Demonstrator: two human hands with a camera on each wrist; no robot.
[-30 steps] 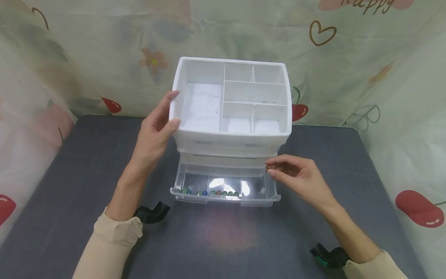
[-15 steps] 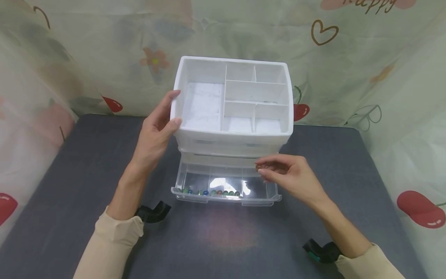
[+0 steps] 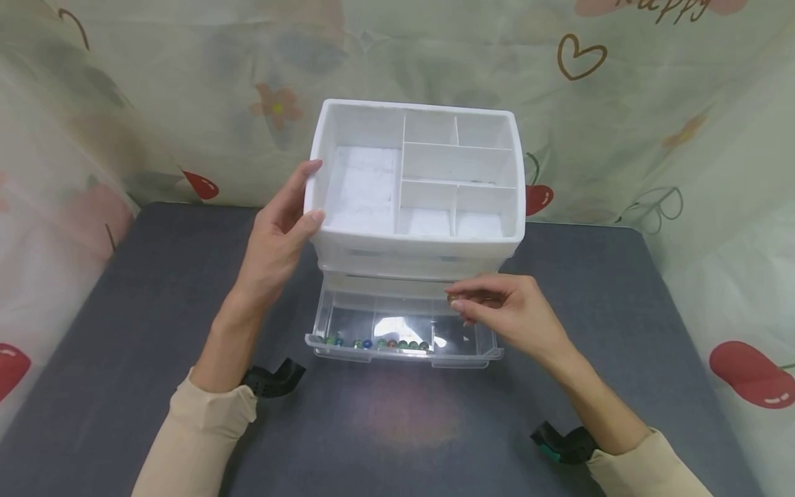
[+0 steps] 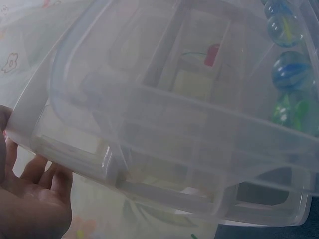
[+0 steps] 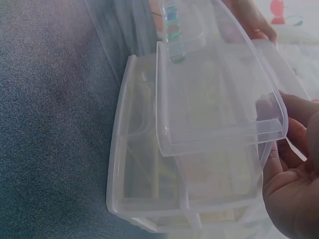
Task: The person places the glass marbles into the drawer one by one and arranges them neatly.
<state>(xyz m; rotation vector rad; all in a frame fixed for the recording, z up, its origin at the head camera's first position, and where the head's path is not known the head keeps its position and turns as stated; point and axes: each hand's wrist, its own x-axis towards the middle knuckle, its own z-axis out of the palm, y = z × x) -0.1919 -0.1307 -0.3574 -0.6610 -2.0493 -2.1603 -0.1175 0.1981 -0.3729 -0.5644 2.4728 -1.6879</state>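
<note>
A white desktop drawer organizer (image 3: 416, 252) with a compartmented open top stands at the middle. My left hand (image 3: 273, 241) grips its left rim, thumb in front and fingers behind; the left wrist view shows the fingers (image 4: 47, 174) at the organizer's side. Below, a clear drawer (image 3: 404, 357) is pulled out towards me. Several glass marbles (image 3: 368, 343), green, blue and reddish, lie in a row along its front wall. Over the drawer's right part, my right hand (image 3: 512, 310) pinches a small amber marble (image 3: 451, 299) between thumb and fingertips, partly hidden by them.
The organizer stands on a dark grey table (image 3: 397, 442). A patterned cloth (image 3: 205, 90) hangs behind and at both sides. Black wrist straps (image 3: 273, 378) sit on both forearms. Thin walls split the drawer and the top tray into compartments.
My right hand has moved left, from the drawer's right edge to over its right part, carrying the marble. The left hand keeps its grip on the rim.
</note>
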